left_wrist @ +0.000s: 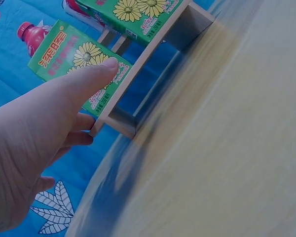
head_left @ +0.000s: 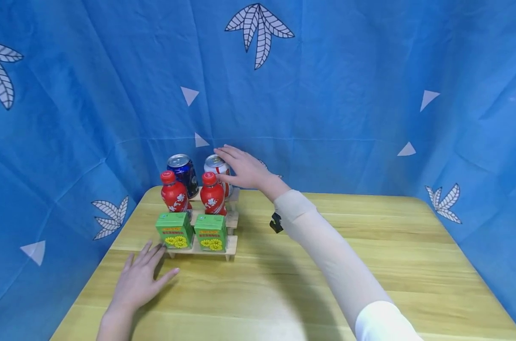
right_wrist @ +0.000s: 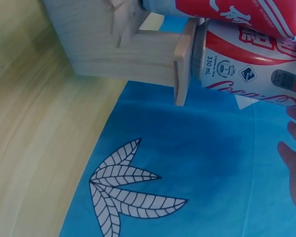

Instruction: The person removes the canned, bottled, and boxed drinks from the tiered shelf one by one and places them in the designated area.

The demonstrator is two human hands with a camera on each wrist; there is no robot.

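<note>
A small three-step wooden rack stands on the table at left. On its top step are a dark blue can and a white-and-red Coca-Cola can. Two red bottles occupy the middle step, and two green drink cartons the lowest. My right hand reaches over the white can with fingers extended, the thumb near its front; firm contact cannot be made out. Beside the rack's front left corner is my left hand, its fingers spread and nothing held, the fingertips close to the left carton.
The wooden table stretches to the right of the rack. Blue cloth with leaf prints hangs behind and on both sides. A small black piece shows at the right wrist.
</note>
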